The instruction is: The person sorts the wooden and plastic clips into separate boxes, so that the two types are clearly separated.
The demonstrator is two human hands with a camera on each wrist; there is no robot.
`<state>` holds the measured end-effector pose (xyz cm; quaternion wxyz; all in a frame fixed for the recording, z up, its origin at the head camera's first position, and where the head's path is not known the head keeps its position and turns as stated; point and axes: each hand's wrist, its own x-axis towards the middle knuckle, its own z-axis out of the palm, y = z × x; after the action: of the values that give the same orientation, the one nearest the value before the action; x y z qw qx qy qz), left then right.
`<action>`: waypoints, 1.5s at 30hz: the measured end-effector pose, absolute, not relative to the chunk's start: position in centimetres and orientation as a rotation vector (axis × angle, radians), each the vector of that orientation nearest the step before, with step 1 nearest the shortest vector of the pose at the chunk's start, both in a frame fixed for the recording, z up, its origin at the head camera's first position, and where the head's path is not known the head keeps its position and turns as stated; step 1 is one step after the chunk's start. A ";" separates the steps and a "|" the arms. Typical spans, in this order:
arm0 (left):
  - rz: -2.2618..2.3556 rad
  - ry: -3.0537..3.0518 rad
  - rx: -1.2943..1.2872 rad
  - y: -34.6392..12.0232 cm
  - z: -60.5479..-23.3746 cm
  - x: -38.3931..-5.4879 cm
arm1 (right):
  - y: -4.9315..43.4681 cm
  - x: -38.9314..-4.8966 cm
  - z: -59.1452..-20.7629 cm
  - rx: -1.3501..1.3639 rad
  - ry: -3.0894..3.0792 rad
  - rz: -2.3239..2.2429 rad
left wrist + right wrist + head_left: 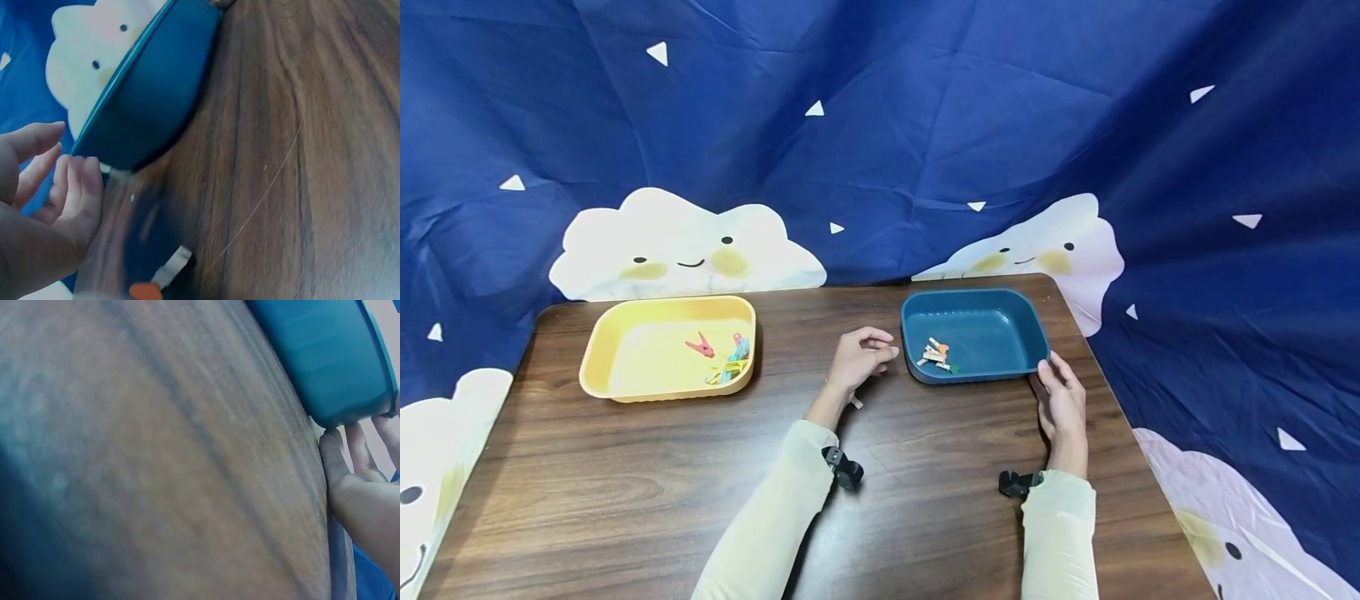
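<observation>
A blue plastic bin (973, 333) stands at the back right of the table. Several small wooden clothespins (936, 356) with orange and green bits lie in its near left corner. My right hand (1060, 396) holds the bin by its near right corner, fingertips at the rim and against the wall. Just left of the bin, my left hand (861, 360) is bent with loosely curled fingers and nothing visible in them. Under the left wrist lies a pale clothespin (856, 402); its orange end shows in the left wrist view.
At the back left stands a yellow bin (617, 387) with several pink, blue and yellow plastic clothespins (727, 371) mostly at its right side. Behind the wooden table (625, 483) hangs a blue curtain (880, 167) with cloud prints.
</observation>
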<state>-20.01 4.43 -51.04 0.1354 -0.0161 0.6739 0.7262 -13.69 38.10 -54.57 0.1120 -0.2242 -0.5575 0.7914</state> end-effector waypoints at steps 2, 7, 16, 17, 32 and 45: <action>2.118 1.957 -0.064 3.7 -51.0 -20.0 | 38.1 -13.6 -54.6 -0.654 -1.630 2.327; 2.157 1.981 -0.130 1.8 -51.1 -19.7 | 38.2 -13.5 -54.5 -0.652 -1.637 2.320; 2.226 1.938 -0.239 -0.8 -51.4 -19.2 | 38.1 -13.6 -54.3 -0.676 -1.630 2.332; 2.230 1.931 -0.248 -1.1 -51.6 -19.1 | 38.0 -13.6 -54.3 -0.681 -1.631 2.330; 2.201 1.988 -0.341 -2.8 -53.4 -18.2 | 38.2 -13.8 -54.6 -0.718 -1.606 2.323; 2.034 2.208 -0.284 -2.8 -54.1 -17.5 | 38.2 -13.9 -54.6 -0.712 -1.632 2.314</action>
<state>-17.53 -2.79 -54.13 0.0631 -0.0938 0.7308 0.6732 -13.91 38.23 -54.65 0.1107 -0.2423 -0.5557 0.7876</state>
